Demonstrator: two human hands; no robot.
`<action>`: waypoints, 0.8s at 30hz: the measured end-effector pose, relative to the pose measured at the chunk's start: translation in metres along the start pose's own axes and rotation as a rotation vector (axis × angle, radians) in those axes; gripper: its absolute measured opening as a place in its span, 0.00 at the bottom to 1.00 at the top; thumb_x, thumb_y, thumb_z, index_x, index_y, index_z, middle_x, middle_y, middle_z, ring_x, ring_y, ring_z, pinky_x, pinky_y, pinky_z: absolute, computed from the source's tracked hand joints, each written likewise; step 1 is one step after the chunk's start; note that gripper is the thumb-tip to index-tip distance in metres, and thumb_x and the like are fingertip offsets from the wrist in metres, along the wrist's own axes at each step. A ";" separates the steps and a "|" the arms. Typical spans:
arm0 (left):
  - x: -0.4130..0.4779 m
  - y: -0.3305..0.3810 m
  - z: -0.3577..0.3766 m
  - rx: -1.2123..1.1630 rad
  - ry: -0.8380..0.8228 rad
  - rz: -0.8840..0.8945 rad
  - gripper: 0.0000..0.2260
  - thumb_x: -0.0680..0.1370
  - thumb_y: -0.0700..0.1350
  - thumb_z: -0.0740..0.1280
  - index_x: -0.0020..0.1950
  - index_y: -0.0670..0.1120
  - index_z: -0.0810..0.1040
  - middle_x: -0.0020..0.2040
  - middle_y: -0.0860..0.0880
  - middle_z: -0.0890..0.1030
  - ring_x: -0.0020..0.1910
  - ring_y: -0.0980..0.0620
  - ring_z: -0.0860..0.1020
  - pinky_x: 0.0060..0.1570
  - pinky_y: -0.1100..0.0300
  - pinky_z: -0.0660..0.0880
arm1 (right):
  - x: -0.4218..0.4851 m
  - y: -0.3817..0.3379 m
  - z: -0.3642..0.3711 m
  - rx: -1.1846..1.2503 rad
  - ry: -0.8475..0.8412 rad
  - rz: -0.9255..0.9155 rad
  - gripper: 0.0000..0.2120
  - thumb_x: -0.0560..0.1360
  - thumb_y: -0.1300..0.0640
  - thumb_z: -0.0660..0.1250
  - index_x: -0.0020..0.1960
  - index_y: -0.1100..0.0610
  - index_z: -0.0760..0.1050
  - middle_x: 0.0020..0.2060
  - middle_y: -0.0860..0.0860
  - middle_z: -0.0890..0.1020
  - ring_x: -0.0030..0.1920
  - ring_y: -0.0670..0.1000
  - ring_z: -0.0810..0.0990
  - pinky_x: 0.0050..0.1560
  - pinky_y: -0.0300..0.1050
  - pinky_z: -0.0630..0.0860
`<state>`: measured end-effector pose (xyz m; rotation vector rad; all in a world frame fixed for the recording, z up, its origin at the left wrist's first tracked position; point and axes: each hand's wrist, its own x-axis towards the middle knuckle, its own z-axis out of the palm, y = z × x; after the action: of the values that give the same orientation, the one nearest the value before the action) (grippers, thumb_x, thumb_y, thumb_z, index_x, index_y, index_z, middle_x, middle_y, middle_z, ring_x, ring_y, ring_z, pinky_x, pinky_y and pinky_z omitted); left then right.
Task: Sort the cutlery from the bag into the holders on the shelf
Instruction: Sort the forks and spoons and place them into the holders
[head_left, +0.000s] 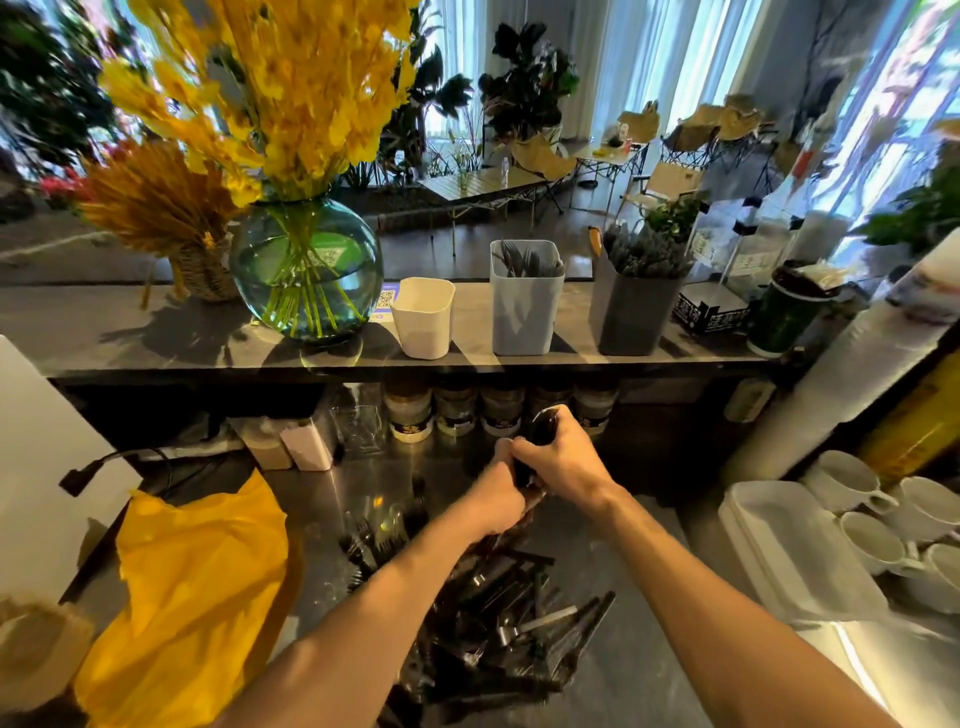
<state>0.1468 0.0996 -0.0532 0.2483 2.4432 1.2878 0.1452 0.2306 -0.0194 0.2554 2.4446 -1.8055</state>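
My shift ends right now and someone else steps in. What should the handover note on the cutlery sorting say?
Hands: left hand and right hand together grip a bundle of dark cutlery above the counter.
Things: a large pile of cutlery lies on the counter beside the yellow bag. On the shelf stand a white holder, a light grey holder and a dark grey holder.
Done: both grey holders hold cutlery; nothing shows above the white holder's rim.
Left: put the bundle in its holder, then sort the pile.
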 end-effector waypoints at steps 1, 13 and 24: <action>0.006 0.004 -0.004 0.010 0.018 0.006 0.27 0.79 0.43 0.69 0.74 0.52 0.61 0.58 0.50 0.76 0.59 0.49 0.77 0.57 0.56 0.74 | 0.003 -0.006 -0.002 -0.004 0.010 -0.003 0.20 0.73 0.54 0.77 0.59 0.53 0.71 0.51 0.52 0.80 0.50 0.49 0.82 0.41 0.40 0.82; 0.089 0.095 -0.083 -0.196 0.128 0.260 0.20 0.73 0.45 0.79 0.60 0.49 0.73 0.53 0.52 0.81 0.54 0.54 0.80 0.54 0.65 0.76 | 0.078 -0.112 -0.066 -0.031 0.291 -0.439 0.14 0.74 0.57 0.74 0.52 0.54 0.70 0.41 0.50 0.79 0.38 0.43 0.78 0.39 0.37 0.76; 0.152 0.159 -0.170 -0.139 0.234 0.296 0.16 0.77 0.50 0.74 0.62 0.50 0.74 0.56 0.52 0.81 0.55 0.53 0.80 0.55 0.56 0.78 | 0.162 -0.196 -0.086 -0.045 0.440 -0.618 0.14 0.77 0.55 0.73 0.55 0.55 0.69 0.43 0.49 0.79 0.43 0.50 0.81 0.43 0.43 0.80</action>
<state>-0.0625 0.1093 0.1290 0.4591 2.5638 1.6908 -0.0481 0.2691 0.1621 -0.1492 3.1289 -2.0851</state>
